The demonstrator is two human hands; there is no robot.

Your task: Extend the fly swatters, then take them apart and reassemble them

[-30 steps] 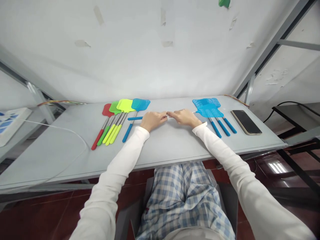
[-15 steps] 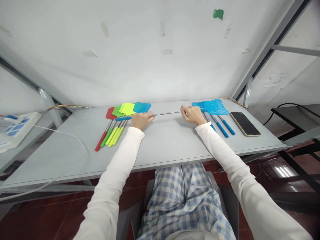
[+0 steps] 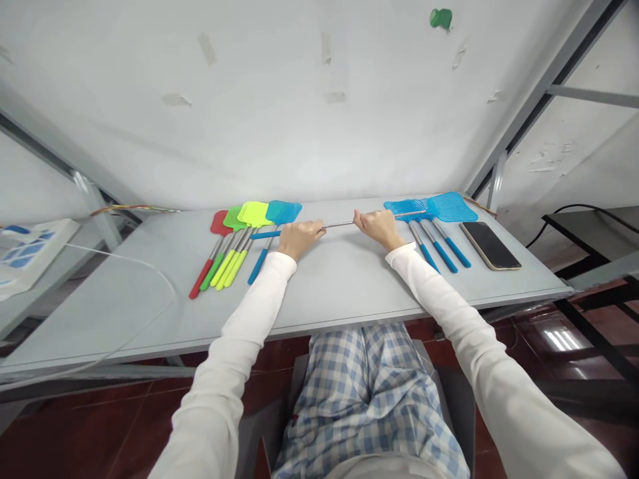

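A blue fly swatter is held level across the middle of the table, its perforated head (image 3: 453,207) at the right. My left hand (image 3: 300,238) is closed around its blue handle (image 3: 264,235), whose end sticks out to the left. My right hand (image 3: 378,227) grips the thin metal rod (image 3: 342,223) further along. Under the held rod at the right, three blue fly swatters (image 3: 444,257) lie with overlapping heads. Left of my left hand lie a red swatter (image 3: 200,279), a green one (image 3: 213,273), two yellow ones (image 3: 234,267) and a blue one (image 3: 257,266).
A phone (image 3: 490,246) lies on the grey table (image 3: 339,286) at the right. A white cable (image 3: 160,273) crosses the left end, near a white and blue box (image 3: 32,256). A white wall (image 3: 279,133) stands behind, with metal frame posts (image 3: 496,179) at the sides.
Both hands still hold the swatter. My left hand has shifted right and my right hand slightly left, so they are closer together. The held swatter's head has moved right.
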